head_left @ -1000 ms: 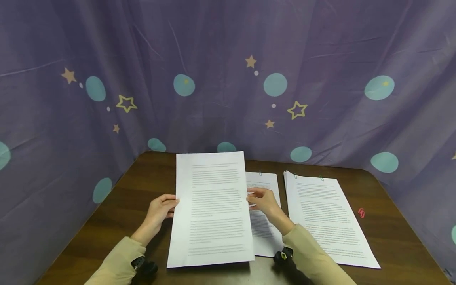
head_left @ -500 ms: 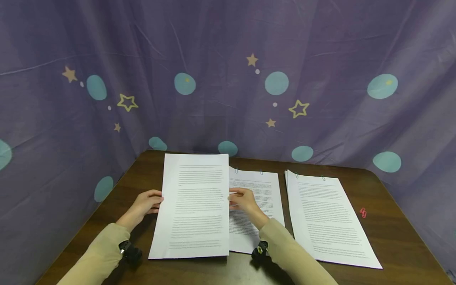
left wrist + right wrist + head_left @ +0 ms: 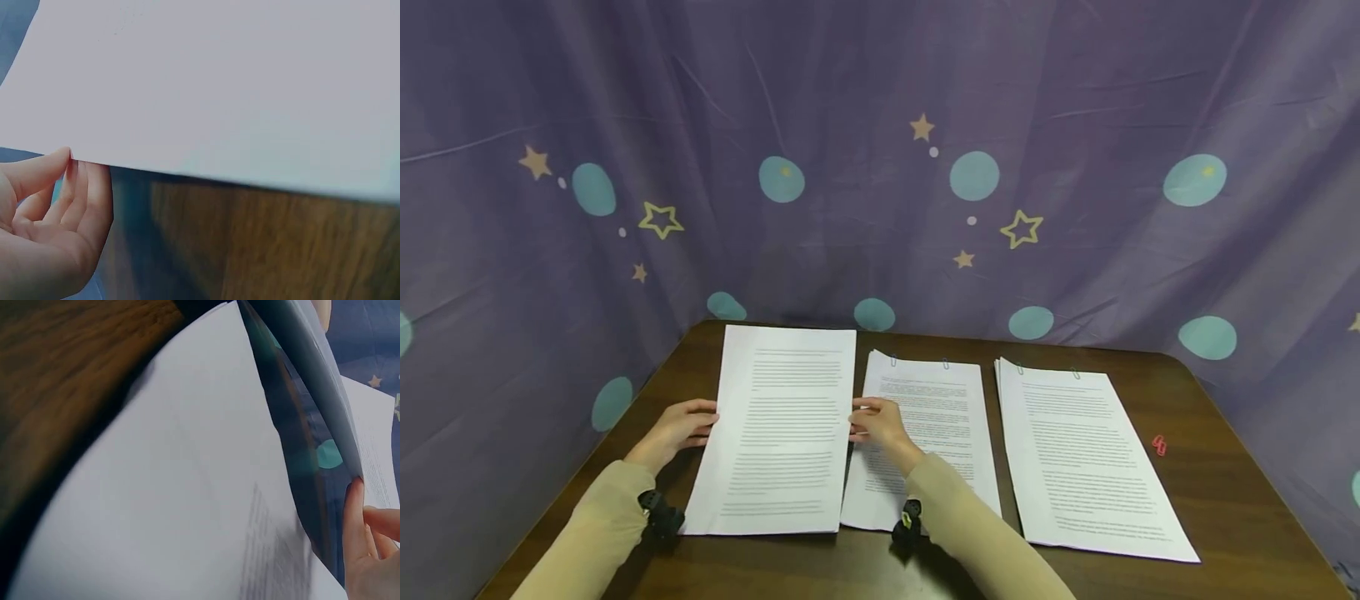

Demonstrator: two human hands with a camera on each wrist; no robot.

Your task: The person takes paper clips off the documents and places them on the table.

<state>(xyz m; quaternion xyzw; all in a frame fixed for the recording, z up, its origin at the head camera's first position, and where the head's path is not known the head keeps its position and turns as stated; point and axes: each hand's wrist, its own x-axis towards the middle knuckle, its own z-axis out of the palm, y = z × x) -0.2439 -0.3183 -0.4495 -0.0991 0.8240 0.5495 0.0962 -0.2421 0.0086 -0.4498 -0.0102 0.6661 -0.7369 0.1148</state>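
Observation:
Between my two hands is a stack of printed paper (image 3: pixel 782 433), held by its long side edges at the left of the table. My left hand (image 3: pixel 677 429) pinches the left edge, thumb on top and fingers underneath, as the left wrist view shows. On the opposite edge, my right hand (image 3: pixel 880 425) grips the sheets between thumb and fingers. The right wrist view shows the paper raised at that side. Just right of it lies a second printed stack (image 3: pixel 932 417) with two paper clips along its top edge, partly under my right forearm.
Further right rests a third printed stack (image 3: pixel 1097 458), also with two clips at its top. Red paper clips (image 3: pixel 1160 445) lie beyond it on the brown wooden table (image 3: pixel 1232 500). A purple curtain (image 3: pixel 850 100) with stars and dots hangs behind and at the sides.
Both hands have carried the paper stack leftward and lower toward the table. The middle stack, mostly covered before, now shows with both of its clips.

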